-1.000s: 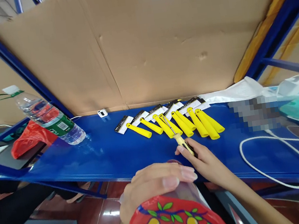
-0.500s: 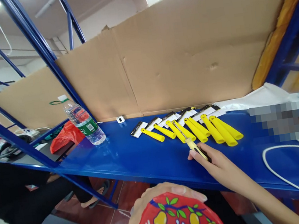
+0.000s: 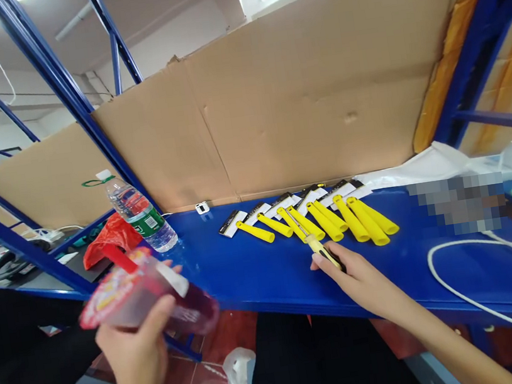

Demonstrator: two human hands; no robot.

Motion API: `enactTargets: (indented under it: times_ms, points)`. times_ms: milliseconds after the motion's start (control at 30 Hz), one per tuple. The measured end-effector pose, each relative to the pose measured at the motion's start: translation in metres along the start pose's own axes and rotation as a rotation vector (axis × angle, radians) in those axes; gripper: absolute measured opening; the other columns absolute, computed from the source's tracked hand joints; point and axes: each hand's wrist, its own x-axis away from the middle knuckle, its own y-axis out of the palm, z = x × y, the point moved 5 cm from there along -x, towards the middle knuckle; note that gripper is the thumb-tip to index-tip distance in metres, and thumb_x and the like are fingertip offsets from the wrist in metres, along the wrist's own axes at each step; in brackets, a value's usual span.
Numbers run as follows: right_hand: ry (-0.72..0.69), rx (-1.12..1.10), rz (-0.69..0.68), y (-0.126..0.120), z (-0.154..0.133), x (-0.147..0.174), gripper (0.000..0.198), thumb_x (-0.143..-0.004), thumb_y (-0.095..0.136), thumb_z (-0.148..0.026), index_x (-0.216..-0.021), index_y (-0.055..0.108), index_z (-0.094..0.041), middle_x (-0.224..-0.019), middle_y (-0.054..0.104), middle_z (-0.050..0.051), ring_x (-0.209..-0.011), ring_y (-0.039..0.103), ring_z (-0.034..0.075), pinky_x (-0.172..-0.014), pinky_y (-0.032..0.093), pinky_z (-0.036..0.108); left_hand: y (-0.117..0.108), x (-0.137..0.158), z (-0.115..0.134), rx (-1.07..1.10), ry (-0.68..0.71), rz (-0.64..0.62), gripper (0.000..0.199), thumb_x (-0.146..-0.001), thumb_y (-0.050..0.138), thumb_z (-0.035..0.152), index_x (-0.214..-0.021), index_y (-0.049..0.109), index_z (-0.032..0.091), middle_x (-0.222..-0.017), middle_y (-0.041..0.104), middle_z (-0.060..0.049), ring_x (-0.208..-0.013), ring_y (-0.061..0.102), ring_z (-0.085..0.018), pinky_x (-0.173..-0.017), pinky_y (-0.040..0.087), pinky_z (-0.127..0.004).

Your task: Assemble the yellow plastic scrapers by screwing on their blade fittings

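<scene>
My left hand (image 3: 137, 342) is closed round a plastic drink cup (image 3: 156, 295), blurred by motion. The cup has a printed red lid and a red straw (image 3: 120, 257), and it tilts over to the left, in front of the bench. In my right hand (image 3: 350, 271) is a screwdriver (image 3: 320, 250) with a pale yellow and black handle. Its metal shaft points away from me, over one of several yellow-handled scrapers (image 3: 256, 231) with flat black-and-white ends, laid side by side on the blue bench (image 3: 249, 282). I cannot tell whether the shaft touches that handle.
A water bottle (image 3: 143, 217) stands at the bench's left, close to a red plastic bag (image 3: 107, 238). A small white device (image 3: 202, 208) lies by the cardboard wall (image 3: 296, 110). White cable (image 3: 446, 292) loops at the right. Another person's dark-clothed leg (image 3: 35, 350) shows at left.
My left hand has carried the drink cup from close below the camera to the left, beside the water bottle, and its straw now shows. My right hand keeps the screwdriver over the same scraper.
</scene>
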Motion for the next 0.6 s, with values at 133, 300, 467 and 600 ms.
enactTargets:
  times_ms: [133, 300, 467, 600]
  points:
    - [-0.012, 0.012, -0.008, 0.001, 0.001, 0.001, 0.048, -0.111, 0.051, -0.068, -0.099, 0.068, -0.025, -0.096, 0.082, 0.009, -0.089, 0.075, 0.029, -0.077, 0.057, 0.040, -0.034, -0.081, -0.024, -0.128, 0.065, 0.402, 0.061, -0.054, 0.102, 0.022, -0.110, 0.081, 0.018, -0.115, 0.088, -0.003, -0.112, 0.083, -0.033, -0.115, 0.065, -0.056]
    - [-0.039, 0.013, -0.003, 0.002, 0.007, -0.002, 0.049, -0.110, 0.052, -0.069, -0.098, 0.068, -0.025, -0.097, 0.081, 0.009, -0.089, 0.074, 0.029, -0.073, 0.055, 0.038, -0.072, -0.168, -0.076, -0.249, 0.058, 0.479, 0.064, -0.058, 0.106, 0.027, -0.109, 0.069, 0.015, -0.101, 0.082, 0.005, -0.097, 0.079, -0.020, -0.105, 0.068, -0.047]
    - [-0.081, 0.026, 0.035, 0.001, 0.009, -0.004, 0.047, -0.110, 0.054, -0.068, -0.093, 0.067, -0.027, -0.092, 0.080, 0.009, -0.088, 0.075, 0.030, -0.077, 0.058, 0.040, -0.095, -0.212, -0.113, -0.433, -0.127, 0.565, 0.065, -0.052, 0.111, 0.015, -0.097, 0.064, 0.013, -0.083, 0.067, 0.012, -0.081, 0.066, -0.013, -0.090, 0.065, -0.034]
    - [-0.064, 0.033, 0.034, 0.002, 0.010, -0.003, 0.046, -0.108, 0.056, -0.069, -0.092, 0.066, -0.027, -0.093, 0.081, 0.009, -0.091, 0.077, 0.031, -0.078, 0.059, 0.041, -0.099, -0.228, -0.129, -0.496, -0.159, 0.557, 0.057, -0.061, 0.108, 0.012, -0.092, 0.060, 0.014, -0.080, 0.063, 0.013, -0.078, 0.061, -0.011, -0.084, 0.060, -0.027]
